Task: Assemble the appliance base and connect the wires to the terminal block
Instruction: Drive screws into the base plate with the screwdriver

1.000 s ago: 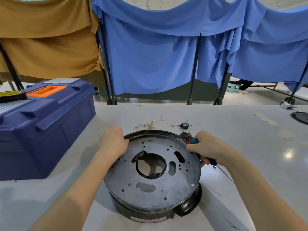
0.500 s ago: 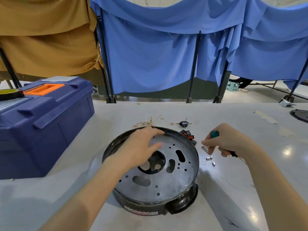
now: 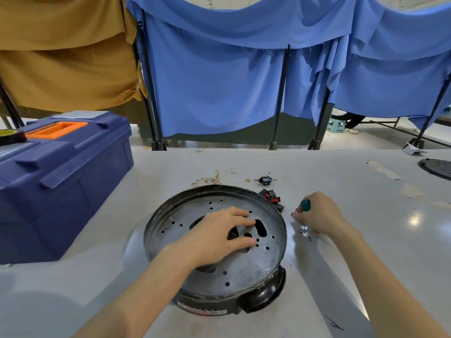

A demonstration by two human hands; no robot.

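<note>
The appliance base (image 3: 244, 269) sits in the middle of the tabletop (image 3: 366, 215). The left hand (image 3: 219, 236) lies on its perforated top with the fingers straight and spread, and it covers most of the central opening. At 2 o'clock from the base, the right hand (image 3: 317, 213) grips a screwdriver (image 3: 305, 205), but only the teal end of the handle shows. Its fingertips are at small screws (image 3: 303, 231); I cannot tell whether they pinch one. Thin wires (image 3: 214, 178) lie at 12 o'clock.

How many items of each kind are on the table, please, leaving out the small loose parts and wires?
Blue toolbox: 1
Appliance base: 1
Screwdriver, in the right hand: 1
Dark round plate at the right edge: 1
Total: 4
</note>
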